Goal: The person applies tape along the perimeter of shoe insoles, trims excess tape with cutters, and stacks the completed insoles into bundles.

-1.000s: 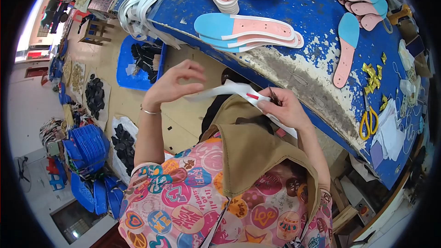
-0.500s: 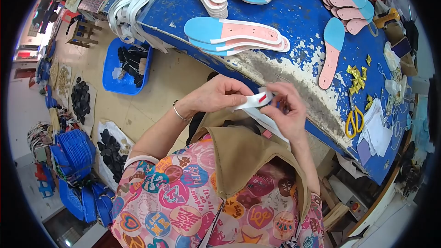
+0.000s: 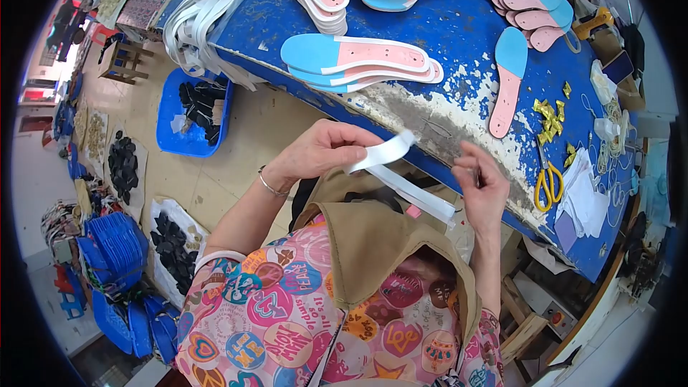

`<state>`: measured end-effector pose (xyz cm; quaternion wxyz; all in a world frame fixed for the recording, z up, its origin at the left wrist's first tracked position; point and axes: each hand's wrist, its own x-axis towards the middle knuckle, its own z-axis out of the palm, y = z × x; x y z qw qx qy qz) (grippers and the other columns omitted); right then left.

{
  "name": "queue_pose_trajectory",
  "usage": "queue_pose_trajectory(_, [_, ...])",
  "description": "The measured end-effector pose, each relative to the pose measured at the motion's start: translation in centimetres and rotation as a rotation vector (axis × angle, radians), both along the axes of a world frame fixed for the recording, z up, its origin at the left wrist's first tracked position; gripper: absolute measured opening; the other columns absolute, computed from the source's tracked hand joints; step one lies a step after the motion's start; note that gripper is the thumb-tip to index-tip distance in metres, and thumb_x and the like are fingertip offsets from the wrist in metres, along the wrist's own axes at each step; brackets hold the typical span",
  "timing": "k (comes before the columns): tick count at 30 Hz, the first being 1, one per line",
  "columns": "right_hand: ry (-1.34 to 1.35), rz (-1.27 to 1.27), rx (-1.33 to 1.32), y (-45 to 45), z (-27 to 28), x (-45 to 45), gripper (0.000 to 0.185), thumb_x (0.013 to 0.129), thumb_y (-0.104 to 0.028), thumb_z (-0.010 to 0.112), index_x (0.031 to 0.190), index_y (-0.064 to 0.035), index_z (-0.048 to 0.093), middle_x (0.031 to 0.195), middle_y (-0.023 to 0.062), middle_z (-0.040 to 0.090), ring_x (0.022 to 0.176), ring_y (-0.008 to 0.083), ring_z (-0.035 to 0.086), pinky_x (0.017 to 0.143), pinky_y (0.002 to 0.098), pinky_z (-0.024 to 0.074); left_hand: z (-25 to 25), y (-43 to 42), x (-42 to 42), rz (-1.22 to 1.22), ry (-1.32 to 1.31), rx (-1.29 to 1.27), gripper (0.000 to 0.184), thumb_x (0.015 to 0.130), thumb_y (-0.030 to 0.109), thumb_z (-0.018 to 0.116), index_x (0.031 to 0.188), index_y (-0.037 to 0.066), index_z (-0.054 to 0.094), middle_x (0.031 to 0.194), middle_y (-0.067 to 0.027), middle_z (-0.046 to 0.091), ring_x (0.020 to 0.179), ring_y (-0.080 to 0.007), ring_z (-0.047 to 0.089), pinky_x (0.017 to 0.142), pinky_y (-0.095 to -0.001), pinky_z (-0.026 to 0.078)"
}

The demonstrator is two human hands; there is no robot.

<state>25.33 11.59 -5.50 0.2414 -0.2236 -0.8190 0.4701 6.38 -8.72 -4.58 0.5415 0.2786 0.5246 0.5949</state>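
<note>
My left hand [image 3: 322, 149] pinches a white strip [image 3: 390, 154], whose two lengths hang out to the right over my lap. The upper length is short and curls upward; the lower one slants down to the right. Apart from the strip, to its right, my right hand [image 3: 484, 180] has its fingers curled and pressed together; what they hold, if anything, is hidden. Beyond my hands, a stack of blue-and-pink insoles [image 3: 380, 56] with white edging lies near the edge of the blue table [image 3: 459, 29].
Yellow-handled scissors [image 3: 549, 185] lie on the table at the right beside white cloth pieces [image 3: 584, 197]. More white strips [image 3: 208, 18] drape over the table's left corner. A blue bin [image 3: 163, 118] with black pieces stands on the floor. A single insole [image 3: 505, 89] lies farther right.
My left hand has moved right and closed on the strip. My right hand has let go of the strip and moved away to the right. The red mark on the strip no longer shows.
</note>
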Motion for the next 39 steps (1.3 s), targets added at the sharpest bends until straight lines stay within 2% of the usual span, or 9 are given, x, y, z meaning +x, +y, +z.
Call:
queue_pose_trajectory(7, [0.066, 0.046, -1.303, -4.0, -1.0, -1.3, 0.042, 0.091, -0.038, 0.044, 0.109, -0.0009, 0.054, 0.07, 0.0022, 0.057, 0.044, 0.0054, 0.04, 0.036, 0.0179, 0.0277, 0.9, 3.7, 3.2, -0.114, 0.26, 0.089, 0.026, 0.085, 0.004, 0.051, 0.11, -0.002, 0.056, 0.096, -0.0033, 0.06, 0.085, -0.0072, 0.052, 0.074, -0.0227, 0.043])
queue_pose_trajectory(16, [0.778, -0.655, -0.658, 2.9, 3.2, 2.1, 0.008, 0.085, -0.008, 0.055, 0.086, -0.0052, 0.048, 0.067, 0.0075, 0.055, 0.053, 0.0105, 0.049, 0.045, 0.0219, 0.0383, 2.3, 10.9, 5.4, -0.541, 0.34, 0.017, 0.032, 0.082, 0.01, 0.053, 0.114, 0.002, 0.053, 0.105, -0.0133, 0.058, 0.096, -0.0169, 0.054, 0.083, -0.0295, 0.043])
queue_pose_trajectory(18, [0.896, -0.361, -0.556, 5.3, 4.5, 6.6, 0.011, 0.079, -0.005, 0.051, 0.088, -0.0006, 0.049, 0.071, 0.0089, 0.053, 0.061, 0.016, 0.047, 0.057, 0.0293, 0.039, 1.9, 14.8, 4.2, -0.347, 1.121, 0.651, 0.037, 0.079, 0.011, 0.056, 0.114, 0.005, 0.052, 0.116, -0.0175, 0.049, 0.106, -0.0284, 0.048, 0.089, -0.0369, 0.039])
queue_pose_trajectory(22, [1.002, -0.066, -0.348, 5.8, 11.0, 12.8, 0.025, 0.081, -0.012, 0.047, 0.102, -0.0048, 0.036, 0.062, 0.0026, 0.045, 0.058, 0.0125, 0.043, 0.053, 0.0262, 0.0345, 2.5, 24.9, 0.3, -0.077, 1.625, 0.542, 0.037, 0.068, 0.006, 0.061, 0.105, 0.006, 0.057, 0.121, -0.0147, 0.044, 0.117, -0.033, 0.035, 0.09, -0.0434, 0.035])
queue_pose_trajectory(27, [0.948, 0.099, -0.194, 4.5, 15.5, 15.9, 0.04, 0.066, -0.016, 0.078, 0.079, -0.0095, 0.04, 0.066, 0.0025, 0.049, 0.046, 0.0132, 0.054, 0.038, 0.0219, 0.0297, -0.6, 34.0, -2.2, -0.389, 2.079, 0.396, 0.044, 0.066, 0.012, 0.067, 0.109, 0.011, 0.057, 0.132, -0.0109, 0.036, 0.123, -0.033, 0.03, 0.095, -0.0442, 0.032])
queue_pose_trajectory(31, [0.869, 0.024, -0.17, 3.5, 14.0, 17.0, 0.035, 0.075, -0.025, 0.071, 0.075, -0.0065, 0.041, 0.068, 0.0026, 0.045, 0.037, 0.0056, 0.04, 0.036, 0.0191, 0.0293, -6.4, 39.0, -4.3, -0.33, 2.102, 0.577, 0.025, 0.062, 0.017, 0.061, 0.086, 0.012, 0.064, 0.088, -0.0088, 0.058, 0.092, -0.0296, 0.052, 0.085, -0.0412, 0.038])
queue_pose_trajectory(32, [0.897, 0.296, -0.248, 5.0, 12.0, 18.1, 0.034, 0.073, -0.025, 0.064, 0.092, -0.0012, 0.049, 0.079, 0.029, 0.054, 0.047, 0.0254, 0.054, 0.043, 0.0337, 0.042, -6.3, 38.6, -4.4, -0.166, 1.99, 0.561, 0.018, 0.062, 0.015, 0.06, 0.079, 0.013, 0.065, 0.086, -0.0089, 0.059, 0.091, -0.0289, 0.052, 0.081, -0.0414, 0.042])
queue_pose_trajectory(34, [0.524, 0.046, 0.051, 5.0, 11.7, 17.6, 0.026, 0.076, -0.014, 0.061, 0.092, -0.0006, 0.046, 0.066, 0.0105, 0.049, 0.044, 0.016, 0.045, 0.037, 0.0305, 0.0343, -1.6, 37.3, -4.8, -0.421, 1.982, 0.231, 0.016, 0.064, 0.016, 0.059, 0.077, 0.012, 0.068, 0.077, -0.0098, 0.063, 0.078, -0.0266, 0.061, 0.064, -0.0401, 0.048])
queue_pose_trajectory(39, [0.65, -0.094, -0.333, 3.9, 9.8, 12.6, 0.01, 0.08, -0.008, 0.057, 0.08, 0.0003, 0.052, 0.062, 0.0088, 0.05, 0.041, 0.0117, 0.04, 0.038, 0.0225, 0.0323, 4.6, 26.6, -6.2, -0.292, 1.461, 0.187, 0.017, 0.068, 0.019, 0.062, 0.082, 0.009, 0.065, 0.077, -0.0105, 0.063, 0.076, -0.0292, 0.06, 0.065, -0.04, 0.046])
